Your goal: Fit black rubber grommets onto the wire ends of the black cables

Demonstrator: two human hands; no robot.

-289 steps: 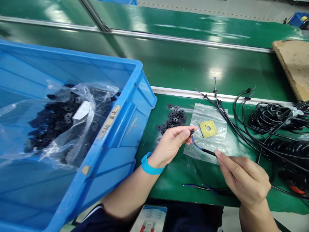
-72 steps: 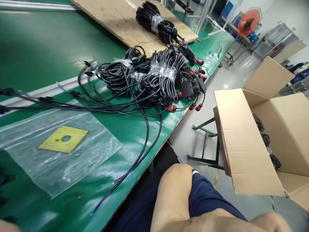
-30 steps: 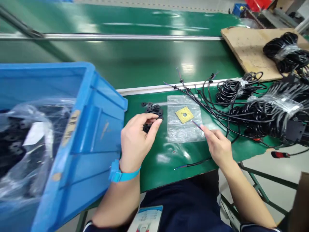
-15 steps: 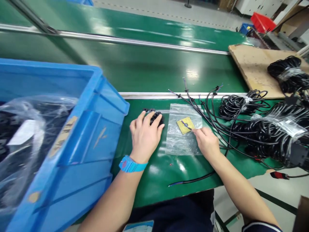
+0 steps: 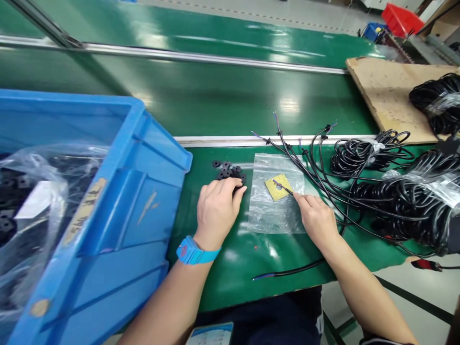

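My left hand [image 5: 218, 203] is at the near edge of a pile of small black parts [image 5: 226, 167], thumb and fingertips pinched together. A small black part [image 5: 238, 187] shows between them, mostly hidden. My right hand [image 5: 316, 215] pinches a thin black cable [image 5: 288, 190] near its end. The cable's bare wires lie over a yellow sponge pad [image 5: 274, 194] with a hole in its middle. Beneath the pad is a clear plastic bag [image 5: 266, 218], flat on the green table [image 5: 230, 273].
A large blue bin [image 5: 143, 187] with bagged black parts stands at left. Bundled black cables [image 5: 391, 196] fill the right side, several loose ends reaching toward the middle. One cable end [image 5: 276, 274] lies near the front edge. A brown board [image 5: 381, 91] is behind the bundles.
My left fingers have drawn back from being spread over the black parts into a pinch, uncovering more of the pile. My right hand still holds the cable at the pad.
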